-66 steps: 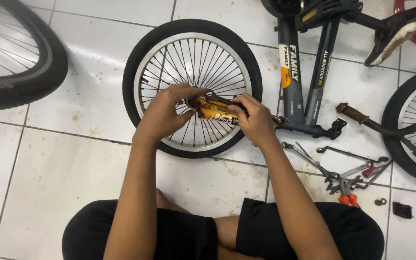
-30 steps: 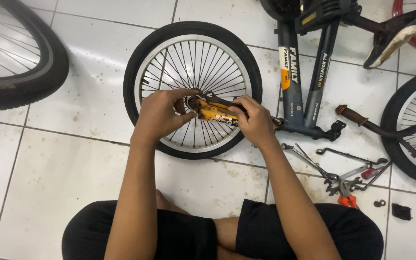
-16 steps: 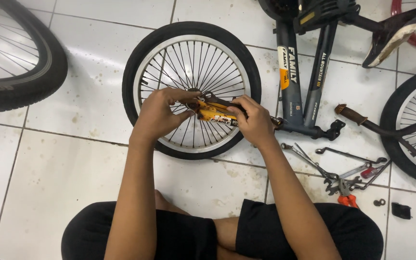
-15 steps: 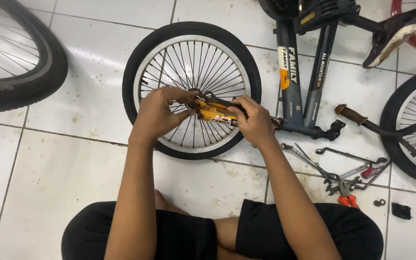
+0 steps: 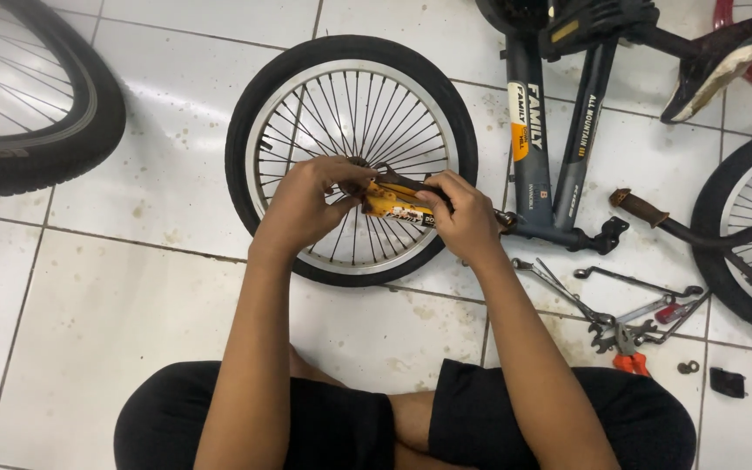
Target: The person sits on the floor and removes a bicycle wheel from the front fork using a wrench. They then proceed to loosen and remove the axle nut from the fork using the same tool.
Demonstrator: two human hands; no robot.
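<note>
- Firstly, at the far left a large bicycle wheel [image 5: 28, 96] lay on the floor, its black rubber tyre ribbed and its thin wire spokes fanning inward.
- Glossy white floor tiles [image 5: 132, 287] showed brown specks and dark grout lines.
- Left hand [image 5: 302, 209] had its fingers curled closed about the hub end at the middle of the small wheel [image 5: 354, 78], gripping the near end of the orange tool.
- That small wheel lay flat, with a round black tyre, a pale metal rim and fine straight spokes.
- Orange tool [image 5: 396, 203], long and grimy, bridged both hands directly over the hub.
- Right hand [image 5: 463, 218] was closed around the tool's far end; holding one hand steady while the other turns, and keeping the tool square to the hub, seemed the sound way to work.
- Dark blue bicycle frame [image 5: 528, 130] of smooth painted tubes lay beside the wheel.
- Steel wrenches [image 5: 620, 305] and red-handled pliers [image 5: 628, 357] lay scattered on the right.
</note>
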